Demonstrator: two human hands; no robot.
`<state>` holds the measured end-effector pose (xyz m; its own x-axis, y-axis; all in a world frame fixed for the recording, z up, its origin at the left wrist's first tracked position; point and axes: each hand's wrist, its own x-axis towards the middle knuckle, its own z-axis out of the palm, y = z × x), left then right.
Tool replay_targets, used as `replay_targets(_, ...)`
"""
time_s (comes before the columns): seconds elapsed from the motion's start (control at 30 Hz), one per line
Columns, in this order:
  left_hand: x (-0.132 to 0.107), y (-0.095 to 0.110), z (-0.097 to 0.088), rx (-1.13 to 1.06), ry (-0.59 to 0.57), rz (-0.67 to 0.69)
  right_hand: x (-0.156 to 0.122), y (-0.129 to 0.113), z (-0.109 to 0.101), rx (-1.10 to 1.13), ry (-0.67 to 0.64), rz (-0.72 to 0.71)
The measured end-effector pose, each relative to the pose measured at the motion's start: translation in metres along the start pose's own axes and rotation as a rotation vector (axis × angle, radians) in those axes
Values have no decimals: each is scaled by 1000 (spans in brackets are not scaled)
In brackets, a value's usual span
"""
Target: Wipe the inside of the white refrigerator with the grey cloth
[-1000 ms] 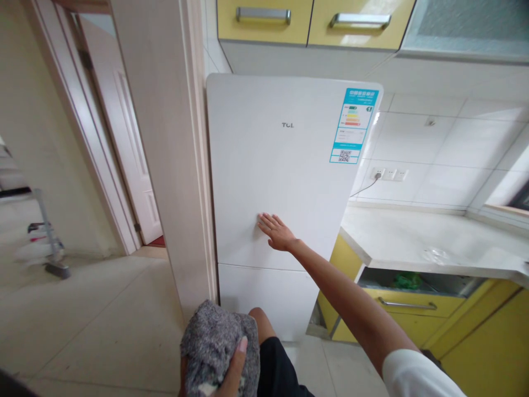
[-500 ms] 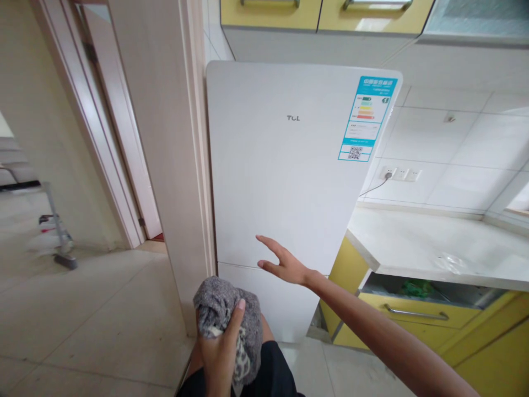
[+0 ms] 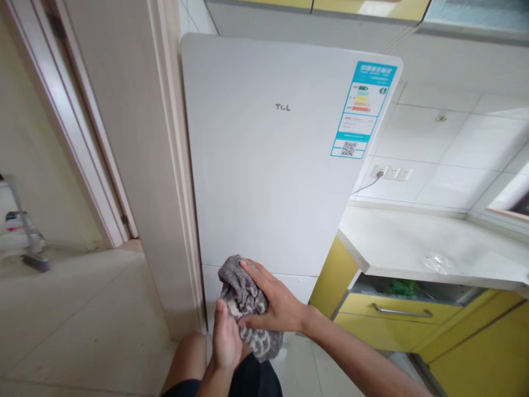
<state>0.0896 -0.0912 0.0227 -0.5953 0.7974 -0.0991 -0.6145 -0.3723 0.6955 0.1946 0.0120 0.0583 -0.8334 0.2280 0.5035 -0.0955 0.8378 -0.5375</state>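
Observation:
A grey-brown cloth (image 3: 261,344) with a pale leopard-like pattern is bunched up between my two hands, in front of the lower part of a white refrigerator (image 3: 264,187). My right hand (image 3: 278,306) grips it from the right, fingers over its top and thumb across its front. On the lower left side, my left hand (image 3: 226,337) holds the cloth with the thumb pointing up. The other left fingers are mostly hidden behind the cloth.
A pale door frame (image 3: 165,165) stands close left of the refrigerator. To the right are a white counter (image 3: 392,237) and yellow drawers (image 3: 384,314) with a metal handle. A broom (image 3: 35,262) stands at far left. Yellow cabinets (image 3: 372,8) hang above.
My right hand has come down from in front of the refrigerator door and closed on the cloth. My left hand has brought the cloth slightly right. The view has shifted a little right and down.

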Motion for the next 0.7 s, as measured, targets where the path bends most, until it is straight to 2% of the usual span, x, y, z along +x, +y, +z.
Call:
replay_targets(0.1, 1, 1, 7, -48, -107, -71, -7, 6, -2, 13, 101, 28)
replay_targets(0.23, 5, -1, 15, -46, -263, -43, -18, 18, -16, -14, 209, 20)
replay_targets(0.33, 11, -2, 16, 9, -275, 8, -36, 28, -42, -79, 330, 32)
replay_targets(0.43, 19, 0, 10, 79, -212, 46, -65, 38, -83, -212, 450, 129)
replay_targets(0.57, 41, -4, -17, 201, -88, -6, -113, 56, -148, -469, 633, 313)
replay_targets(0.63, 56, -12, -42, 318, -10, -32, -133, 65, -181, -609, 665, 395)
replay_targets(0.7, 70, -22, -73, 463, 29, -56, -148, 74, -211, -767, 647, 539)
